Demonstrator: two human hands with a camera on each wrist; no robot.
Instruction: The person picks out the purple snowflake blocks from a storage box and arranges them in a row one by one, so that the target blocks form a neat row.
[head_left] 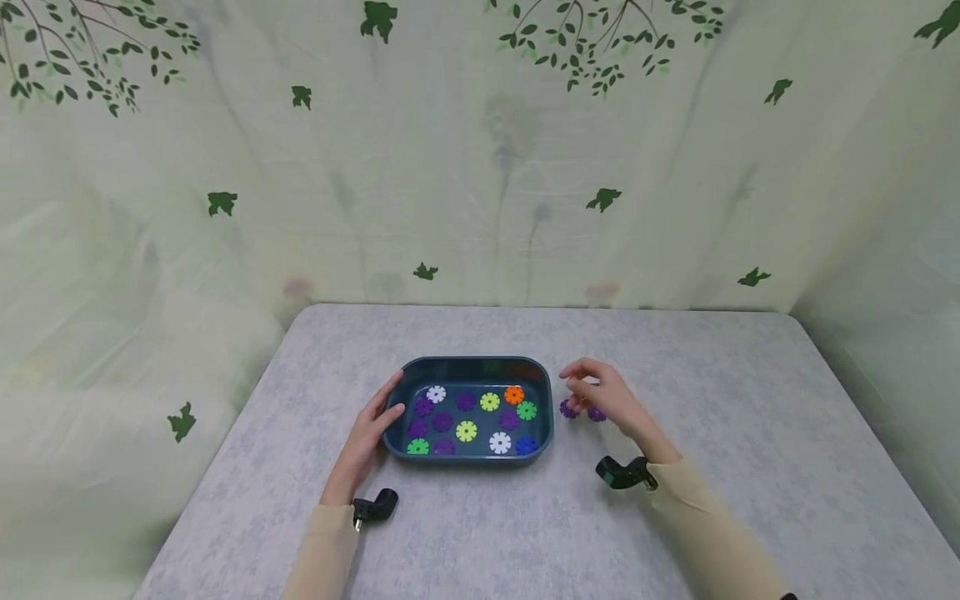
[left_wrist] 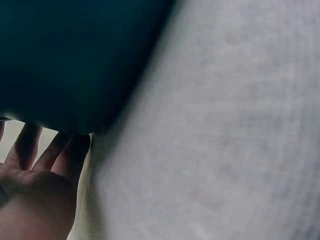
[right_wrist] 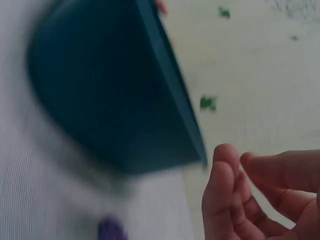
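Observation:
A dark blue tray (head_left: 468, 457) lies on the table, holding several flat, notched flower-like discs, among them a purple disc (head_left: 443, 422), a yellow disc (head_left: 467, 431), a white disc (head_left: 500, 442) and an orange disc (head_left: 513, 395). My left hand (head_left: 369, 427) grips the tray's left end, thumb over the rim. In the left wrist view its fingers (left_wrist: 25, 147) go behind the tray wall (left_wrist: 75, 65). Just beyond the tray's right end hovers my right hand (head_left: 609, 395), fingers bent, nothing visible in them. Two purple discs (head_left: 597, 414) lie below it, partly covered.
The grey mottled table (head_left: 480, 533) reaches back to a pale curtain (head_left: 450, 167) printed with leaves and birds. Each wrist carries a black camera, one on the left (head_left: 377, 505) and one on the right (head_left: 624, 472).

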